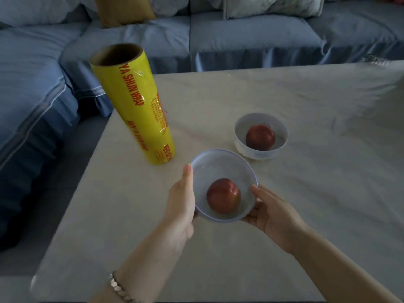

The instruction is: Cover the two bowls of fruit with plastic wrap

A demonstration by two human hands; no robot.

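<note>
Two pale translucent bowls each hold one red apple. I hold the near bowl [218, 162] with both hands, tilted toward me just above the table. Its apple [223, 195] looks hazy, as if under clear film, but I cannot tell for sure. My left hand [181, 197] grips the bowl's left side, thumb along the rim. My right hand [271, 213] grips the right side, thumb on the rim and fingers underneath. The far bowl [260, 119] with its apple [260, 137] stands on the table behind. A yellow roll of plastic wrap [133, 103] stands upright to the left.
The pale table [306, 193] has its left edge next to the roll. A blue sofa [240, 36] wraps around the back and left, with a mustard pillow [122, 9] on it. Some crumpled clear plastic [376, 61] lies at the far right table edge.
</note>
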